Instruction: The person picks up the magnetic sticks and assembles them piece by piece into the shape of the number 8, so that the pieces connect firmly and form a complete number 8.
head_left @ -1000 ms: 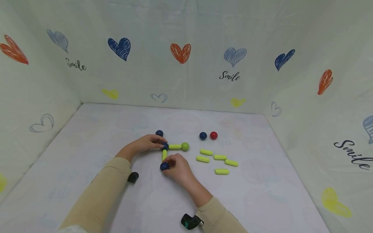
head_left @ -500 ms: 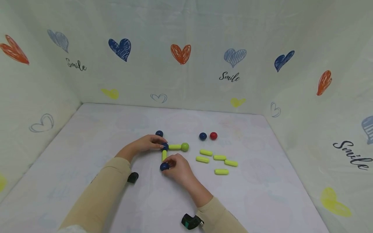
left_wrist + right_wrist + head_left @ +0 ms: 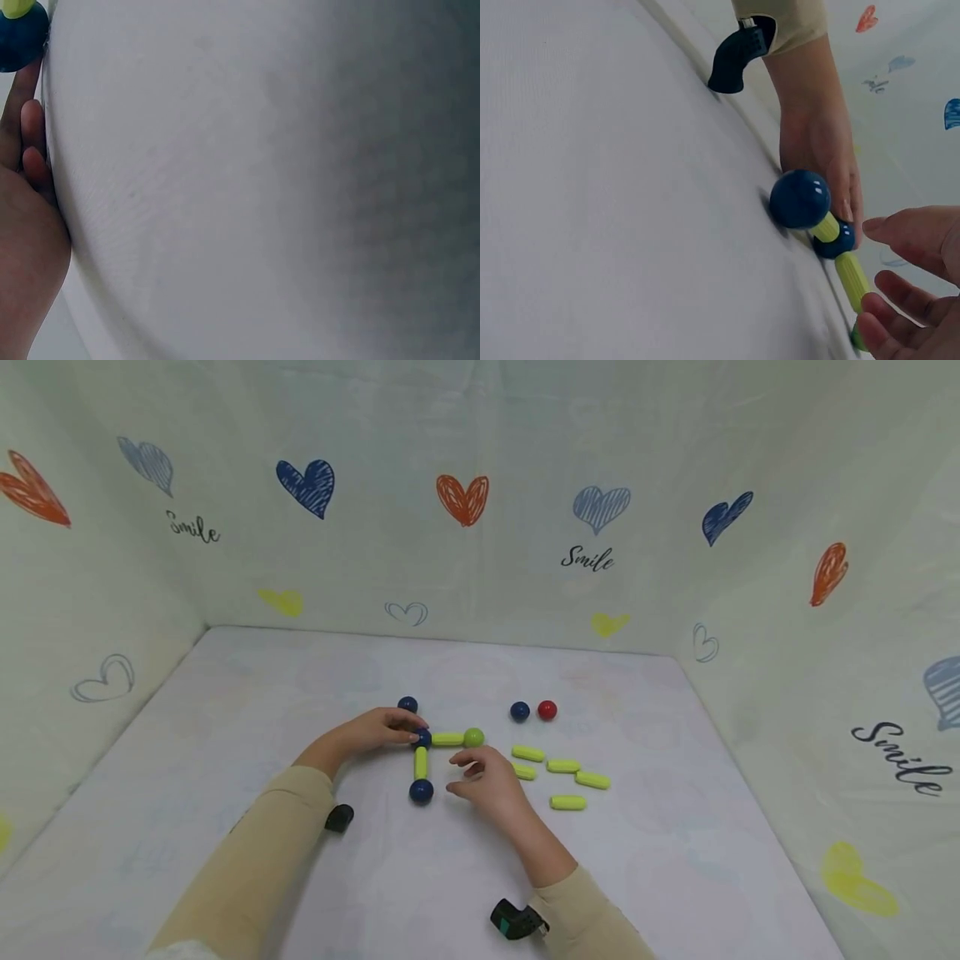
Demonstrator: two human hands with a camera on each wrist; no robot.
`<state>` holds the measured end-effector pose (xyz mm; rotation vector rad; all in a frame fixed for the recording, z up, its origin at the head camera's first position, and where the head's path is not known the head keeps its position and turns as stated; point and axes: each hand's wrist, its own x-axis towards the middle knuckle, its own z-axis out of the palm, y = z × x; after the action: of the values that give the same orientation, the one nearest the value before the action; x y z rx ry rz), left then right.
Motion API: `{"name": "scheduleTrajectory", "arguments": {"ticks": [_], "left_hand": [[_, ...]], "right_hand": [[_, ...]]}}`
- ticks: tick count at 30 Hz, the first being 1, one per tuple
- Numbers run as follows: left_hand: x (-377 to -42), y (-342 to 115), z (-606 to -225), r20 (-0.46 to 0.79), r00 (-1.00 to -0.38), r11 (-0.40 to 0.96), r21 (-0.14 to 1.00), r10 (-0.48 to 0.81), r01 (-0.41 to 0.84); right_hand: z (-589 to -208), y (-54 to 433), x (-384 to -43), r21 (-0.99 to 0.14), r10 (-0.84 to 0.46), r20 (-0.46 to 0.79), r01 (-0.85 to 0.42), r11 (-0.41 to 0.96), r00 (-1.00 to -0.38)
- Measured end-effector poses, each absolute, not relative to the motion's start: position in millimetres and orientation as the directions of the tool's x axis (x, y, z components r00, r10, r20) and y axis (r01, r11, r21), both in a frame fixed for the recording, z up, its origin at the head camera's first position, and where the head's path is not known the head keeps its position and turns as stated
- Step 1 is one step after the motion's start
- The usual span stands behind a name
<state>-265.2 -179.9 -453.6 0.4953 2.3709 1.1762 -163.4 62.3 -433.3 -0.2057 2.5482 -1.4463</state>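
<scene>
My left hand (image 3: 367, 731) pinches the middle blue ball (image 3: 423, 739) between thumb and fingers. From that ball one yellow-green rod (image 3: 448, 739) runs right to a green ball (image 3: 473, 737). Another rod (image 3: 421, 764) runs toward me and ends in a near blue ball (image 3: 422, 792). Just beyond my left fingers lies a far blue ball (image 3: 407, 703); my hand hides whether it is joined. My right hand (image 3: 495, 787) hovers right of the near ball, fingers loosely bent and parted, holding nothing. In the right wrist view, its thumb and fingers (image 3: 911, 232) are apart beside the joined pieces.
Several loose yellow-green rods (image 3: 567, 802) lie on the white table (image 3: 675, 860) to the right, one partly behind my right hand. A loose blue ball (image 3: 520, 712) and a red ball (image 3: 547, 710) sit farther back. A cloth wall with printed hearts encloses the table.
My right hand has let go of the near blue ball and moved right, its fingers spreading. The left hand stays on the middle ball, and the joined pieces have hardly moved.
</scene>
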Motion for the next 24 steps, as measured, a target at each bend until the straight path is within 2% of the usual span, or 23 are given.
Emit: {"name": "scheduleTrajectory", "arguments": {"ticks": [12,24], "left_hand": [[-264.0,-178.7,-451.0,-0.263,-0.837,0.575,0.815,0.479,0.073],[-262.2,-177.2,-450.9,-0.243,-0.841,0.57,0.817,0.483,0.091]], "right_hand": [[-421.3,92.1,-174.7,-0.814,-0.187,-0.086,-0.039,0.58,-0.979],[-422.3,115.7,-181.7,-0.762,-0.163,-0.081,-0.045,0.647,-0.983]]}}
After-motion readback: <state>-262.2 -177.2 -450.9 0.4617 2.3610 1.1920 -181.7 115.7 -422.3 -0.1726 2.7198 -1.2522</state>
